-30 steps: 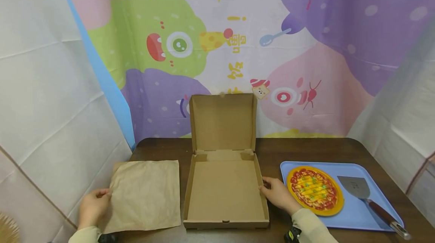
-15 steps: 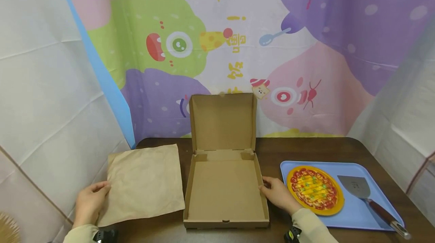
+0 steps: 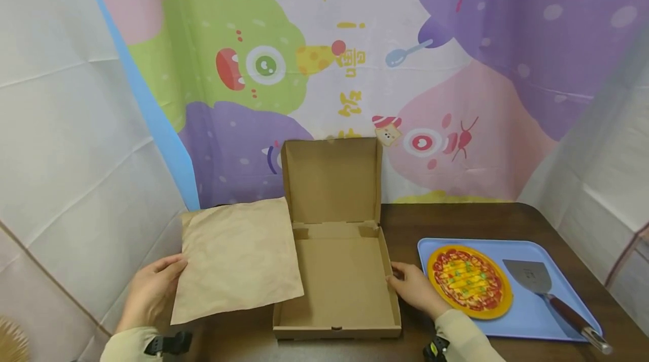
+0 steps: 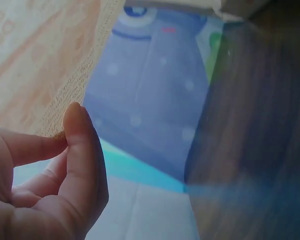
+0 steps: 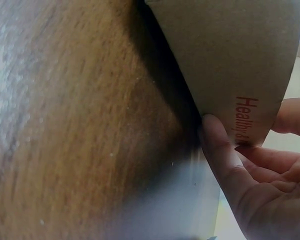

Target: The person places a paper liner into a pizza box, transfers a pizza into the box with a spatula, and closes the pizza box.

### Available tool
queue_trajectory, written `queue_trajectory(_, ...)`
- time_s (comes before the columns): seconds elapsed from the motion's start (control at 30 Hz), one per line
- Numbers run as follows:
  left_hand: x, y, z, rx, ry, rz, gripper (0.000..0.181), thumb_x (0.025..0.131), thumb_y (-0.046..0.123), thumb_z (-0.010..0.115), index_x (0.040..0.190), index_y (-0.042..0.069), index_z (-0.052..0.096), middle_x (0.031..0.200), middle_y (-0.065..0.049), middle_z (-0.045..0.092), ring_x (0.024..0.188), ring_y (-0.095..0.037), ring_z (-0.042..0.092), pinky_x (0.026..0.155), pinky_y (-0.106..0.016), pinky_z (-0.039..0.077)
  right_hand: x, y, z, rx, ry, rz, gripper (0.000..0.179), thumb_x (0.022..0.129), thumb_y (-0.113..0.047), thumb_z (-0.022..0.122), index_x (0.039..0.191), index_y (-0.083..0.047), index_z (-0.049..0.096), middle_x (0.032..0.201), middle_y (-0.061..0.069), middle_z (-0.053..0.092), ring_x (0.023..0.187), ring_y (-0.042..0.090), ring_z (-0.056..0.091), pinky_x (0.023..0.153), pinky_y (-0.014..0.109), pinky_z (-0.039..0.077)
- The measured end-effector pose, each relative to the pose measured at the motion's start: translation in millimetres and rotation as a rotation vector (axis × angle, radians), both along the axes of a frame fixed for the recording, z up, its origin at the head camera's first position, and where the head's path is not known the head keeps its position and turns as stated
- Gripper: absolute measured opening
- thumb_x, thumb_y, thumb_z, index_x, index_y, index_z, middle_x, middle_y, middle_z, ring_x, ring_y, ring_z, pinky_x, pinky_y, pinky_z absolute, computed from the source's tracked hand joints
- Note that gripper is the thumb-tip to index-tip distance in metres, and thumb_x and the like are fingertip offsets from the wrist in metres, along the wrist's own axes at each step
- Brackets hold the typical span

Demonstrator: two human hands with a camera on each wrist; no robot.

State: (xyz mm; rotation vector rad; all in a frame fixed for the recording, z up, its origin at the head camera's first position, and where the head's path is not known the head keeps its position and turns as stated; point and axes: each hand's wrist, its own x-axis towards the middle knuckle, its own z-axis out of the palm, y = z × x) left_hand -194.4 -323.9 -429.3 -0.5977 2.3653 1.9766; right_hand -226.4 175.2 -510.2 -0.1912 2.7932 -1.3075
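Observation:
My left hand (image 3: 149,294) pinches the left edge of a brown paper sheet (image 3: 238,255) between thumb and finger. The sheet is raised and tilted, its right part overlapping the left side of an open cardboard pizza box (image 3: 334,333). In the left wrist view, thumb and forefinger meet on the paper (image 4: 65,95); faint printing shows on it. My right hand (image 3: 416,291) grips the box's right wall. The right wrist view has the thumb against the outer side of the box (image 5: 230,60), by red lettering reading "Healthy &". The lid (image 3: 332,182) stands upright at the back.
To the right, a blue tray (image 3: 527,320) carries a pizza (image 3: 469,282) with an orange rim and a metal turner (image 3: 529,277). The turner's handle sticks out over the tray's front right corner. A cartoon-printed curtain (image 3: 350,69) hangs behind the dark wooden table (image 3: 456,218).
My left hand has lifted the paper off the table and carried it up and to the right, partly over the box. My right hand has stayed on the box wall.

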Motion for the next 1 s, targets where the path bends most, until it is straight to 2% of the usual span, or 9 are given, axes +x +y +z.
queue_trajectory(0.13,-4.0,12.3,2.8,0.136,0.032,-0.044,0.014,0.097,0.011,0.059,0.109,0.012,0.065,0.085,0.018,0.062,0.081,0.005,0.062,0.075,-0.015,0.054,-0.1,1,-0.6,-0.011,0.003,0.0,0.045,0.092,-0.01,0.064,0.127,0.017,0.055,0.114,0.026,0.068,0.104,0.034,0.066,0.088,0.047,0.055)
queue_trajectory(0.2,-6.7,19.6,2.6,0.179,0.047,-0.057,0.012,0.097,0.008,0.058,0.103,0.015,0.066,0.086,0.016,0.062,0.081,0.003,0.062,0.075,-0.016,0.053,-0.3,1,-1.1,-0.012,0.003,-0.002,0.045,0.092,-0.01,0.064,0.127,0.017,0.054,0.114,0.026,0.068,0.104,0.034,0.066,0.087,0.047,0.055)
queue_trajectory(0.43,-19.0,46.3,-3.1,0.23,0.063,-0.093,0.02,0.097,0.005,0.056,0.09,0.019,0.067,0.083,0.012,0.062,0.077,0.0,0.062,0.071,-0.018,0.054,-1.0,0,-3.6,-0.012,-0.011,-0.01,0.044,0.092,-0.008,0.063,0.128,0.016,0.054,0.113,0.025,0.068,0.102,0.033,0.066,0.086,0.047,0.055)
queue_trajectory(0.73,-31.4,77.1,-7.6,0.322,0.065,-0.151,0.017,0.096,0.001,0.057,0.092,0.013,0.068,0.08,0.009,0.064,0.075,-0.002,0.062,0.069,-0.018,0.054,-0.9,0,-2.8,-0.011,0.008,-0.004,0.042,0.092,-0.008,0.063,0.127,0.015,0.055,0.11,0.023,0.069,0.101,0.031,0.066,0.086,0.046,0.055)
queue_trajectory(0.9,-37.2,91.9,-12.8,0.339,0.056,-0.173,0.012,0.096,0.0,0.056,0.102,0.005,0.066,0.082,0.007,0.064,0.075,-0.003,0.062,0.068,-0.018,0.054,-0.8,-1,-2.2,-0.014,0.006,-0.008,0.043,0.092,-0.008,0.063,0.127,0.015,0.055,0.111,0.024,0.069,0.101,0.031,0.066,0.085,0.045,0.055)
queue_trajectory(1.0,-40.5,101.7,-17.7,0.331,0.052,-0.176,0.017,0.096,0.0,0.056,0.111,-0.003,0.062,0.081,0.006,0.064,0.074,-0.004,0.063,0.067,-0.018,0.055,-1.2,0,-4.3,-0.01,0.014,-0.012,0.042,0.091,-0.007,0.062,0.126,0.016,0.056,0.109,0.023,0.07,0.1,0.031,0.067,0.084,0.044,0.056)
